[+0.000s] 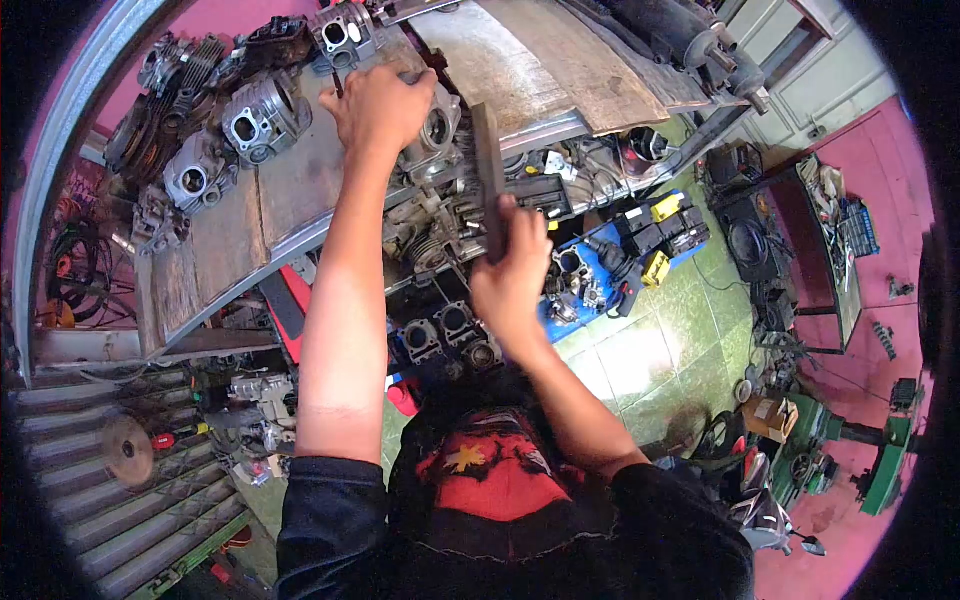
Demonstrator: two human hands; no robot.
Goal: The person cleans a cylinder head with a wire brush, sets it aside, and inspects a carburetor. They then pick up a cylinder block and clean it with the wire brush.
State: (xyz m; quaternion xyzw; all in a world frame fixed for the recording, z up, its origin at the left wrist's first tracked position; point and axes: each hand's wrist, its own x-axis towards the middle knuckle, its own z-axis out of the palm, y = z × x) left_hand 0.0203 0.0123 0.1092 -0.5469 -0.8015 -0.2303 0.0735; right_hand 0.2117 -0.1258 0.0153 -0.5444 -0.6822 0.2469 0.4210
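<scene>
My left hand point(378, 105) reaches up onto the wooden shelf point(290, 190) and grips a grey metal engine cylinder head point(436, 135) at its edge. My right hand point(512, 280) is closed around the lower end of a long dark flat metal bar point(488, 165), held upright with its top against the same engine part. More cylinder parts point(440, 338) sit just below my right hand.
Several other cylinder heads point(262, 115) crowd the shelf's left and back. A blue tray point(600, 275) with a drill and yellow-black boxes lies on the green tiled floor. A dark speaker cabinet point(750, 240), a table point(820, 250) and a green machine point(850, 450) stand at right.
</scene>
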